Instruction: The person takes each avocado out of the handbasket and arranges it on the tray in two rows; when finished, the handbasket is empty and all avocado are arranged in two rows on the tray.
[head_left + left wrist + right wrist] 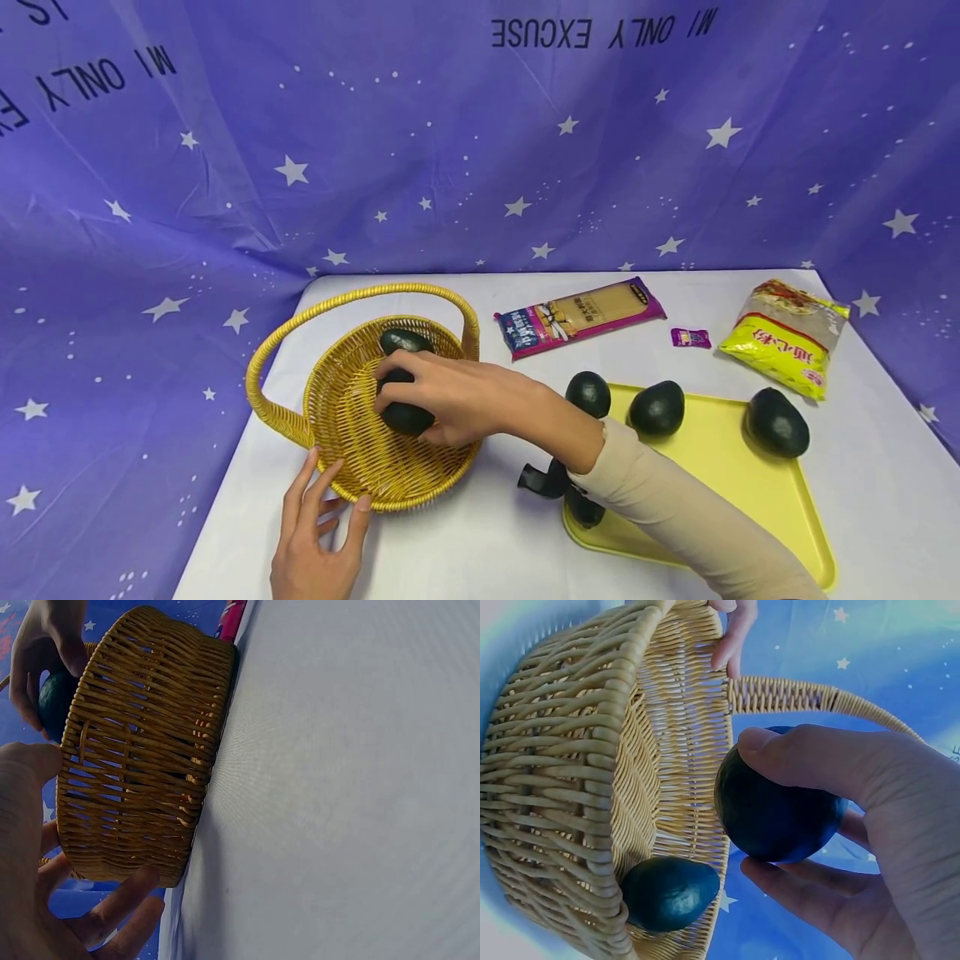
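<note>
My right hand holds a dark green avocado over the wicker basket, with thumb and fingers round it. Another avocado lies inside the basket, near the far wall in the head view. At the basket's near left side, my left hand touches the rim, its fingers spread and mostly straight. In the left wrist view, the left thumb meets the rim while other fingers lie along the woven wall.
A yellow tray to the right bears several avocados, partly hidden by my right forearm. A dark curved object lies by its left edge. Behind are a noodle packet, a small purple packet and a yellow bag. The basket's handle arches up.
</note>
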`<state>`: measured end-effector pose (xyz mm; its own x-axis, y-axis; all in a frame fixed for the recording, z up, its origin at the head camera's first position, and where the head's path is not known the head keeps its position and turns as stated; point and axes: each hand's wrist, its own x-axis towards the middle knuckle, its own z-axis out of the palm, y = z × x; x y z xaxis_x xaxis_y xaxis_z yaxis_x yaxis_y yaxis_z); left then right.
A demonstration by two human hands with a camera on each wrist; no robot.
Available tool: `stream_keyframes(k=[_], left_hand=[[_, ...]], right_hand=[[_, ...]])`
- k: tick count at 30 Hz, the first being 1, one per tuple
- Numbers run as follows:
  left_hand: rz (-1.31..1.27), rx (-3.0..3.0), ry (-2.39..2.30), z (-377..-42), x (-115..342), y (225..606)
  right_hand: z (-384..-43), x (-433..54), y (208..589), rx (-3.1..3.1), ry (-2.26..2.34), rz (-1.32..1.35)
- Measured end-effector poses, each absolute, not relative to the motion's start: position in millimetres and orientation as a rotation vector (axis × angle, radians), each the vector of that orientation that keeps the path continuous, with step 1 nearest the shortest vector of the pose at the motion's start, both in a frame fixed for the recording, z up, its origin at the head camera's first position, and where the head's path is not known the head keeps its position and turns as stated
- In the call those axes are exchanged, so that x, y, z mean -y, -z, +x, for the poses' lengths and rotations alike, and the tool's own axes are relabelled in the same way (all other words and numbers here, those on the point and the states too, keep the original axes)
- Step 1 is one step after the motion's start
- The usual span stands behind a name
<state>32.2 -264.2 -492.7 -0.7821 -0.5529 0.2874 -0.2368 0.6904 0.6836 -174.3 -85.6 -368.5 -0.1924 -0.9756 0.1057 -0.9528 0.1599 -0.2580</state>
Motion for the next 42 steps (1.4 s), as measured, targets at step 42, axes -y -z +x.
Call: stream_keyframes(k=[42], left_hand=[[0.574, 2.373, 0.896, 33.4, 264.5, 497.6]], right_hand=[[-166.7, 25.0, 378.6, -2.355, 0.691, -1.896]])
